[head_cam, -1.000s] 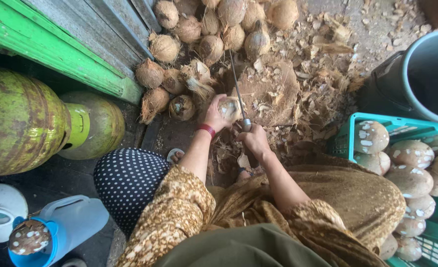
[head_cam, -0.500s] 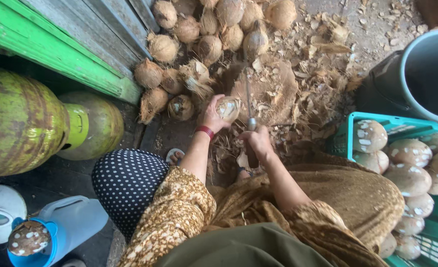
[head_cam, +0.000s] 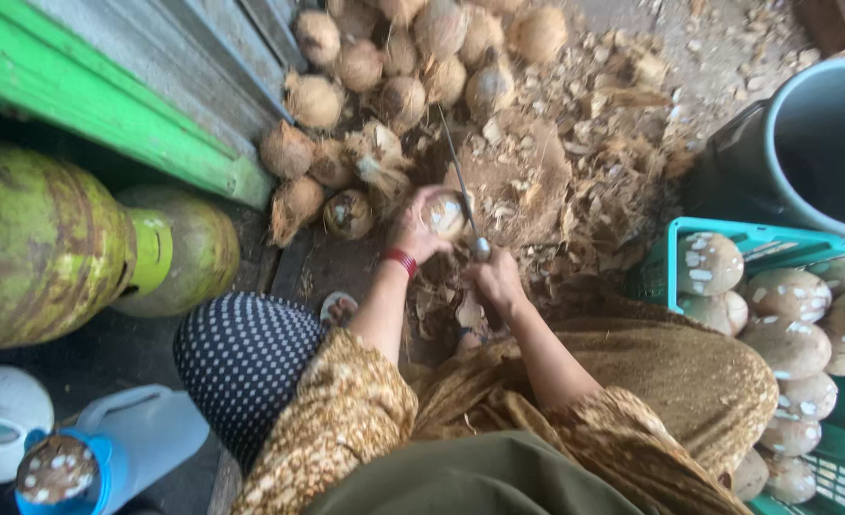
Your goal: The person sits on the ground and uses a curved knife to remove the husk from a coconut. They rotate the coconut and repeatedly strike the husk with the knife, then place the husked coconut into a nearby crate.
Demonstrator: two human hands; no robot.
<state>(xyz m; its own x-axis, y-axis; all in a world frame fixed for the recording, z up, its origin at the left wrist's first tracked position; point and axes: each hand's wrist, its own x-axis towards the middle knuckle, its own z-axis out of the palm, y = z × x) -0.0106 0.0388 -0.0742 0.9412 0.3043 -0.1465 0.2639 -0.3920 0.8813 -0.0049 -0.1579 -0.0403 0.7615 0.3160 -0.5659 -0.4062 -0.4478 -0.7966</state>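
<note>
The left hand is wrapped around a partly shaved coconut, holding it up just ahead of the knees, a red band at the wrist. The right hand sits close beside it, fist closed on the handle of a long knife; the blade runs up past the coconut and looks to lie against its right side. Beyond both hands is a heap of husked brown coconuts, and brown husk scraps litter the ground under and past the right hand. To the right of the right hand stands a teal crate filled with pale peeled coconuts, with a dark barrel beyond it. Well off to the left of the left hand lie green gas cylinders, and nearer the person a blue jug.
</note>
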